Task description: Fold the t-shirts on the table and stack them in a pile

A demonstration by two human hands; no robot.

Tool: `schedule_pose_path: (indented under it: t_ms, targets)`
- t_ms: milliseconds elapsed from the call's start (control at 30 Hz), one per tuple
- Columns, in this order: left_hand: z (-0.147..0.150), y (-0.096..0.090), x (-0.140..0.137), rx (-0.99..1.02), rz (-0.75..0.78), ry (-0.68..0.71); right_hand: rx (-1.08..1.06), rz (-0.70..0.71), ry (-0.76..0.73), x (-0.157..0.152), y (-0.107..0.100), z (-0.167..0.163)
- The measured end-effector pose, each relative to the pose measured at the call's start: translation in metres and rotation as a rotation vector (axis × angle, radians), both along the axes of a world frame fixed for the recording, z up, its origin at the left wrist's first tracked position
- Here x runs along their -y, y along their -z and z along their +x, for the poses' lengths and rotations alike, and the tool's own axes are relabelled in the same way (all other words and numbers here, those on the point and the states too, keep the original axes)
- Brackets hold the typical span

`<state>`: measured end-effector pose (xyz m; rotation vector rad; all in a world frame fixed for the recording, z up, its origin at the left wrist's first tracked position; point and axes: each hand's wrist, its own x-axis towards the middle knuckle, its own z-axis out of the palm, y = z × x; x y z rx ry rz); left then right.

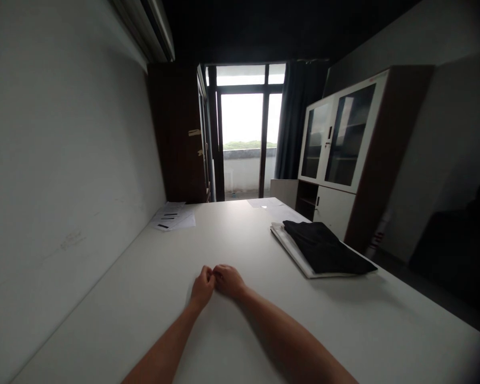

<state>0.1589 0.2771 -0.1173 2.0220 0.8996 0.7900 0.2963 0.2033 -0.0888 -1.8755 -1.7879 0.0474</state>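
My left hand point(202, 287) and my right hand point(229, 280) rest together on the white table point(232, 240), touching at the fingers. Both have their fingers curled in. Whether anything small lies between or inside them is hidden. To the right of my hands, apart from them, lies a folded black cloth point(328, 248) on top of a white folded piece point(292, 252), whose material I cannot make out.
Printed papers point(176, 217) lie at the table's far left, by the wall point(72, 160). More white sheets point(266, 203) lie at the far edge. A white cabinet point(340, 213) with glass doors stands right; a dark cabinet point(176, 133) stands left of the window point(242, 122).
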Motion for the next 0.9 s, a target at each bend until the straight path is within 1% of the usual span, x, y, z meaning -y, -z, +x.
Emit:
schedule_pose_path:
  t_ms: [167, 333, 567, 700, 900]
  targets:
    - [-0.006, -0.005, 0.004, -0.020, -0.017, -0.023, 0.015, -0.031, -0.028, 0.001, -0.002, -0.003]
    - [-0.006, -0.001, 0.005, 0.018, -0.004, -0.009, 0.000, -0.023, -0.045, 0.003, -0.003, -0.004]
    - [-0.010, 0.003, 0.001, 0.022, -0.005, -0.041, -0.009, 0.006, -0.056, 0.003, -0.001, -0.014]
    - [-0.015, 0.003, 0.000, 0.031, -0.035, -0.021, -0.001, 0.003, -0.103, 0.003, -0.004, -0.016]
    - [-0.018, 0.004, 0.000, 0.066, -0.058, 0.001, 0.003, -0.009, -0.095, 0.004, -0.007, -0.015]
